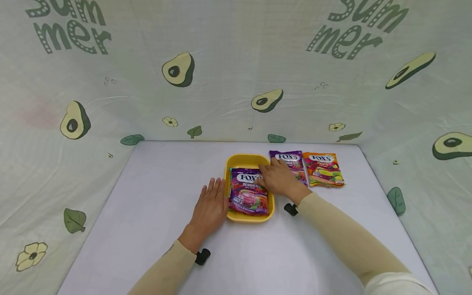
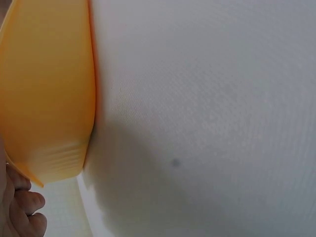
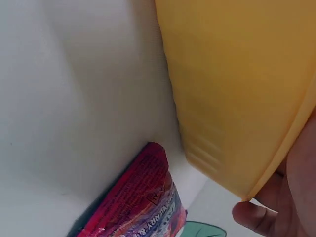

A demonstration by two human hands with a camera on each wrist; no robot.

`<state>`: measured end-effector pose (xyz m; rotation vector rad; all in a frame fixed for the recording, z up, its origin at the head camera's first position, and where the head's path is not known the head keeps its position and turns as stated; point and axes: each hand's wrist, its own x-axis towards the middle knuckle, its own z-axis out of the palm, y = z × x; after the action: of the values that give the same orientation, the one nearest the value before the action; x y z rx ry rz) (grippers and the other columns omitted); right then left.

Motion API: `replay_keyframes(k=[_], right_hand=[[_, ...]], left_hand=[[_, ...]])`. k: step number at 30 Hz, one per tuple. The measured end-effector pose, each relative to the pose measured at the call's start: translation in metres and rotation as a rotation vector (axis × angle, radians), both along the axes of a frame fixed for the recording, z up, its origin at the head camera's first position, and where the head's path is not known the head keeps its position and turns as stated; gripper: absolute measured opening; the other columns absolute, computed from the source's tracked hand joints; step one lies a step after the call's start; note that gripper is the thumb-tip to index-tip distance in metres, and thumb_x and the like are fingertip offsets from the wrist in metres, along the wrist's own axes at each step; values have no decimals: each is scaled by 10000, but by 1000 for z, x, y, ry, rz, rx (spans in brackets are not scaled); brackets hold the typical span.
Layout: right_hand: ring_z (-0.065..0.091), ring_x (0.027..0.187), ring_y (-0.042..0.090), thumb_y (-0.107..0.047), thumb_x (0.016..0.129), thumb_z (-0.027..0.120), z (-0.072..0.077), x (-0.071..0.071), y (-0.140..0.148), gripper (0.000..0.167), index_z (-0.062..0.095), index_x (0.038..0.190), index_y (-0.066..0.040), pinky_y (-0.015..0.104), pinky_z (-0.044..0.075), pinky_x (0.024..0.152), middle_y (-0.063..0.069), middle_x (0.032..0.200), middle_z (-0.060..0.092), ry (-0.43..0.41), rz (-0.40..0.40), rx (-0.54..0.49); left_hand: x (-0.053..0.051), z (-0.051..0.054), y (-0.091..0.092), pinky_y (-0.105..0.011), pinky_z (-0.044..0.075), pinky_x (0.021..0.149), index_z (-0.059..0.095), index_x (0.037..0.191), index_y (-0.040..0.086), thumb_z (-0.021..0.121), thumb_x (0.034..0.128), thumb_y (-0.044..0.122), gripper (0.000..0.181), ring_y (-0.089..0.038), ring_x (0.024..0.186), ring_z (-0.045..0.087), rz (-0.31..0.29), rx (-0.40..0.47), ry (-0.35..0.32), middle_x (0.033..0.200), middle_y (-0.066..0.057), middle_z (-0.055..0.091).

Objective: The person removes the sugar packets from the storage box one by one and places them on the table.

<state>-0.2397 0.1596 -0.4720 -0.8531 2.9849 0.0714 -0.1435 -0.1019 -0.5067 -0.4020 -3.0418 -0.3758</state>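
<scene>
A yellow tray (image 1: 251,218) holds a purple candy bag (image 1: 248,196) lying face up, its lettering readable. At the tray's left rim rests the left hand (image 1: 210,207), fingers straight; the left wrist view shows its curved fingertips (image 2: 29,202) by the yellow wall (image 2: 49,89). The right hand (image 1: 279,179) lies over the tray's right rim, its thumb reaching over the bag. In the right wrist view, the right hand's fingers (image 3: 256,215) are at the tray's rim (image 3: 281,163).
A second purple bag (image 1: 293,162) lies right of the tray, partly behind the right hand, and shows in the right wrist view (image 3: 143,197). Beside it is an orange-red bag (image 1: 323,169). A printed cloth (image 1: 221,82) surrounds the white table (image 1: 147,196).
</scene>
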Motion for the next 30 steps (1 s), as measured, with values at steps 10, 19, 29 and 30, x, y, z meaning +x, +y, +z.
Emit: replay_keyframes(k=[10,19,29,30], right_hand=[[505,1105,299,-436,1042,636,0,-2,-1,517,659,1371,-37,501,450,1085,133,1278,714,-62,-53,-84],[600,905,240,-263,1083,590,17,7,-9,260,656,1234,-63,418,569,896,73,1018,683,-175,-108,-365],[540,583,157,-258,1116,538,12,25,-27,350,470,1418,-95,263,538,584,57,824,635,-148,-190,-611],[532,578,162,-251,1114,543,9,27,-27,362,456,1432,-102,268,530,578,72,839,646,-132,-186,-637]], left_hand=[[0,3,1,-551,246,1299,337,1643,26,477,1104,335,637,-345,1609,266,1,2,-10,1694,-165,363],[1,2,1,-530,220,1311,282,1664,36,443,1108,382,674,-328,1624,220,21,-21,-40,1718,-147,316],[0,-1,0,-530,236,1308,288,1654,8,418,1113,385,673,-334,1620,235,17,-30,-23,1715,-154,319],[0,-1,0,-531,240,1306,288,1654,8,418,1113,386,673,-335,1619,236,17,-31,-21,1715,-154,322]])
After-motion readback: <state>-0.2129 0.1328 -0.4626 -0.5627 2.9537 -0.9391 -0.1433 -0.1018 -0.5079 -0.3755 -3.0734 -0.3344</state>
